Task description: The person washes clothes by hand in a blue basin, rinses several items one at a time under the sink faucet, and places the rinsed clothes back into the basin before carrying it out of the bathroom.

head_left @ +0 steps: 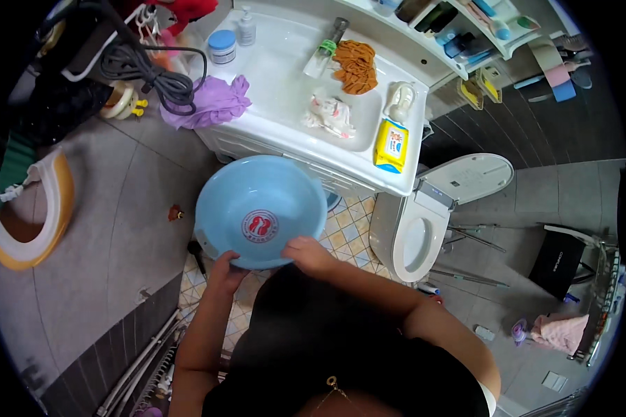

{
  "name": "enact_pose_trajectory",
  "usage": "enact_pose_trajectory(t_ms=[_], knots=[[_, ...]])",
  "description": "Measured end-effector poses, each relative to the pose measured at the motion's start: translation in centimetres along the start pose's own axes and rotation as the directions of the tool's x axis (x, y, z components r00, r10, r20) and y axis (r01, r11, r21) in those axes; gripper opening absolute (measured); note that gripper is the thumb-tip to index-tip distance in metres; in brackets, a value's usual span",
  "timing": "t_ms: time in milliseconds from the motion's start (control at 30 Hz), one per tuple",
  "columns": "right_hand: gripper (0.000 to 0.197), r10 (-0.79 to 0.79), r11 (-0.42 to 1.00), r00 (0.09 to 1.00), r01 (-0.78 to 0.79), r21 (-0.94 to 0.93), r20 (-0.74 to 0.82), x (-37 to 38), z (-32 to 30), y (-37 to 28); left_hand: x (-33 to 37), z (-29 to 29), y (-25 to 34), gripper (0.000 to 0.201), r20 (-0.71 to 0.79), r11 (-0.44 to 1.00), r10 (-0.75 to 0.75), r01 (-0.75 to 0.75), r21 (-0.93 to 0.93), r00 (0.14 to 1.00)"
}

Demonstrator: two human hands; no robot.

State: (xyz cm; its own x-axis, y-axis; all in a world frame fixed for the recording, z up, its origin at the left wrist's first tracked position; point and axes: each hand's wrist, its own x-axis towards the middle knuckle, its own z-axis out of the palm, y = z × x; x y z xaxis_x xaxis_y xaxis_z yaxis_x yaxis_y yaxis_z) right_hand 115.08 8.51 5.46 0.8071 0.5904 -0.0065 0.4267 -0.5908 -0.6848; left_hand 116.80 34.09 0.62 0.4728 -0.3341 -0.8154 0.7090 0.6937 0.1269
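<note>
A round light-blue plastic basin [233,198] is held in front of my body, its inside facing up, with a red printed mark on its bottom. My left hand [228,272] grips the near-left rim, thumb over the edge. At the near-right rim, my right hand [307,256] has its fingers curled over the edge. Beyond the basin stands a white washbasin counter [278,115]. In its bowl are a white cloth with pink marks [329,116] and a brown cloth [355,67] beneath the faucet [337,31].
A yellow wipes package [391,146] lies on the counter's right side. A purple cloth [212,104] hangs over its left corner, near a blue-lidded jar [222,47]. To the right is a toilet [405,236] with its lid raised. Shelves [452,42] line the far wall.
</note>
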Motion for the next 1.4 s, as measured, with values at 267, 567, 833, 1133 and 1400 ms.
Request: enact_pose_trajectory(t_ms=[267, 567, 833, 1133, 1400], knots=[[0.042, 0.392, 0.913, 0.835, -0.301, 0.276, -0.387, 6.0, -11.2, 12.6, -6.6, 5.5, -0.2, 0.042, -0.222, 0.960, 0.276, -0.260, 0.100, 0.935], [0.081, 0.756, 0.570, 0.600, -0.800, -0.187, -0.262, 14.9, -13.8, 31.5, -13.1, 9.4, -0.6, 0.059, -0.359, 0.932, 0.362, -0.329, 0.153, 0.860], [0.045, 0.757, 0.652, 0.651, -0.758, 0.012, -0.052, 17.1, -15.3, 39.0, -13.5, 17.7, 0.0, 0.049, -0.420, 0.959, 0.260, -0.285, 0.005, 0.869], [0.044, 0.471, 0.830, 0.869, -0.378, 0.411, -0.150, 16.1, -36.5, 22.3, -9.2, 22.3, 0.5, 0.046, -0.403, 0.964, 0.264, -0.251, 0.087, 0.876], [0.038, 0.155, 0.898, 0.976, -0.075, 0.434, -0.151, 15.6, -48.9, 8.2, -6.0, 25.4, 0.6, 0.041, -0.311, 0.940, 0.341, -0.325, 0.103, 0.887]])
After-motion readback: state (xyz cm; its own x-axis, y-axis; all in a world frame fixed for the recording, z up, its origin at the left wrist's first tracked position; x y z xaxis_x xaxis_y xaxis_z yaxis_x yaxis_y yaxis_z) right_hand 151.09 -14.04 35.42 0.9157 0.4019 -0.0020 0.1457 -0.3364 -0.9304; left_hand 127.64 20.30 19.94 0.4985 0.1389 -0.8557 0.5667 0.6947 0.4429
